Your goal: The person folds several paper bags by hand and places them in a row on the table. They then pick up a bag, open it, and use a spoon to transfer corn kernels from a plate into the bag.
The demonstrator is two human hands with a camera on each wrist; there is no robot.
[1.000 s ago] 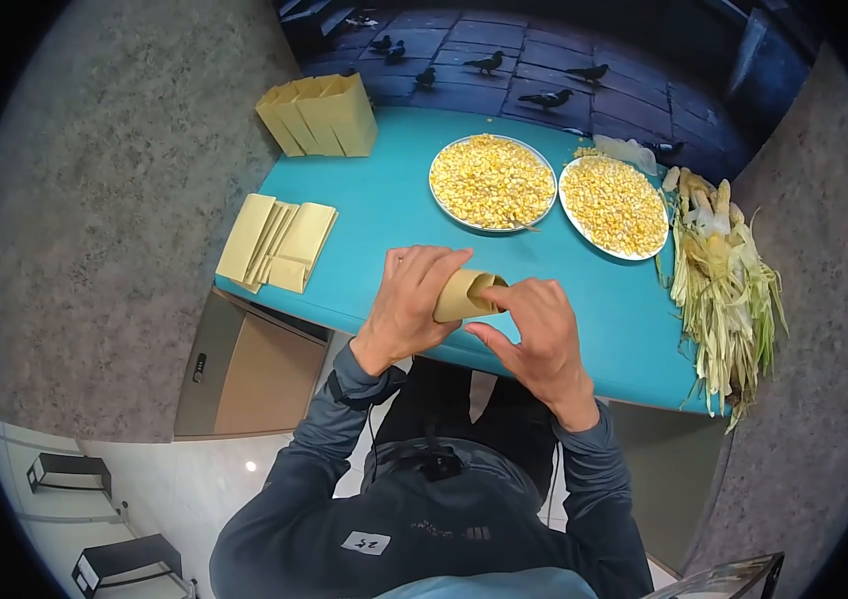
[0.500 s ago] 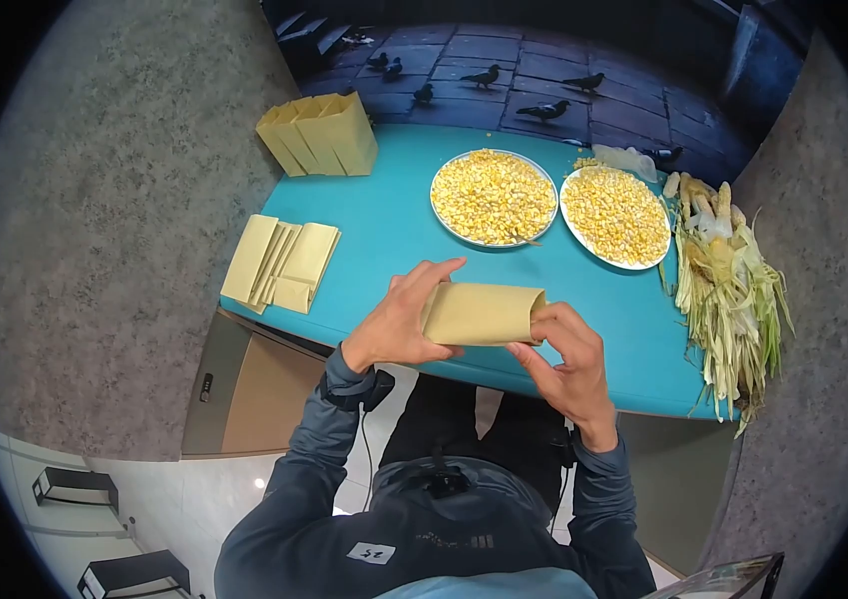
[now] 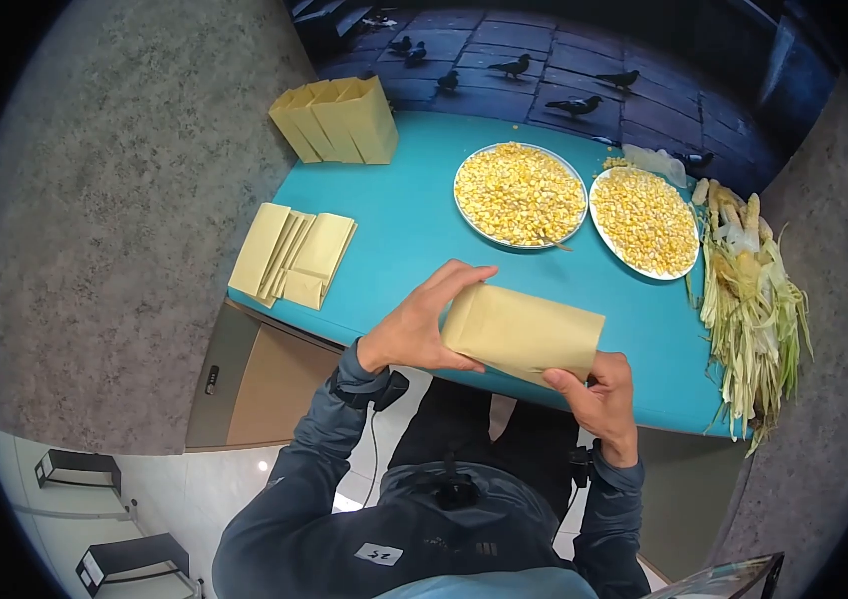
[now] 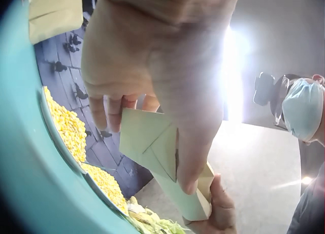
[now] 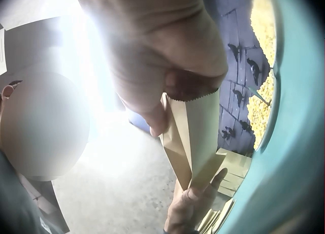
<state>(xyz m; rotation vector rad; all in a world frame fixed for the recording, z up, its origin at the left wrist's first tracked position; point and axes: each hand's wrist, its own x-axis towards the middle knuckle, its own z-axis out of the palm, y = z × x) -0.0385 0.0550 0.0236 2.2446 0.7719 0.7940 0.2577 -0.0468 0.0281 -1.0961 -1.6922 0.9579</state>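
A brown paper bag is held on its side above the table's front edge, its body opened out. My left hand grips the bag's closed end between thumb and fingers; the folded base shows in the left wrist view. At the other end my right hand holds the mouth. Its thumb lies along the outside, while the fingers reach in past the zigzag-cut rim, partly hidden by the paper.
Several opened paper bags stand at the back left, with flat folded bags nearer. Two plates of corn kernels sit on the teal table. Corn husks and cobs hang over the right edge.
The bag has turned from pointing its mouth toward me to lying sideways, mouth to the right. My right hand has moved right and lower along with the mouth; the left keeps the base.
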